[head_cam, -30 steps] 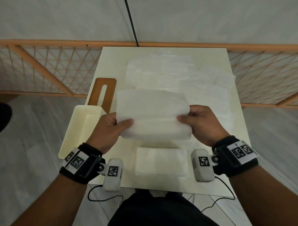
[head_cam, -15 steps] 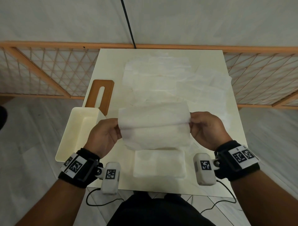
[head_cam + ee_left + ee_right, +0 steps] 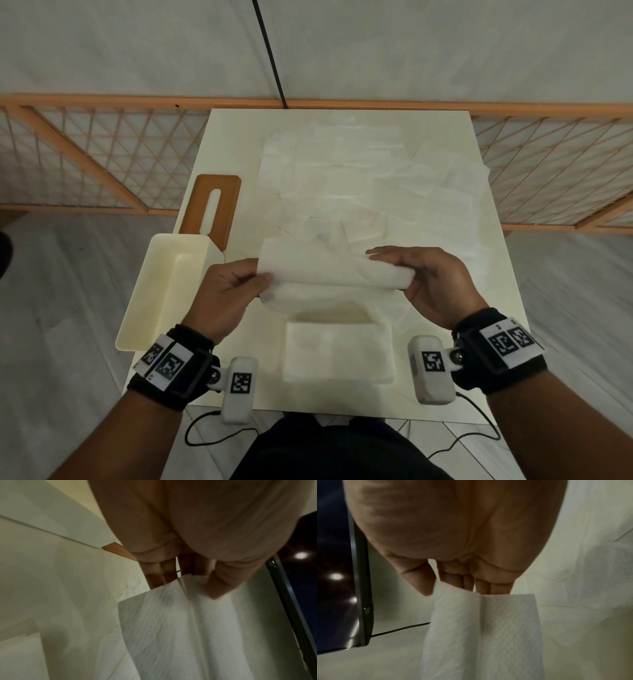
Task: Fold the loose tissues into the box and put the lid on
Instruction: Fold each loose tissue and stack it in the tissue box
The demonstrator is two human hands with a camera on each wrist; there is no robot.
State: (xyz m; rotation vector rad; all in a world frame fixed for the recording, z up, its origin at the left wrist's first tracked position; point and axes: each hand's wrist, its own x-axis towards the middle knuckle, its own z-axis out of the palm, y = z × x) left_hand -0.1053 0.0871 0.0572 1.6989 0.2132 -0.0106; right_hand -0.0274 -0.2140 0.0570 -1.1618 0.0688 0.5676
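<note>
Just past the folded stack [image 3: 337, 353], between box [image 3: 164, 294] and right table edge, left hand [image 3: 224, 294] and right hand [image 3: 433, 284] pinch opposite ends of the tissue [image 3: 329, 284], now doubled over versus a second ago, so it's near stack-ready; lid [image 3: 212, 205] lies behind the box.

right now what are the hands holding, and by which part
One white paper tissue, half folded over the table. The left hand pinches its left short edge, and the right hand pinches its right short edge, thumb against fingers.
</note>
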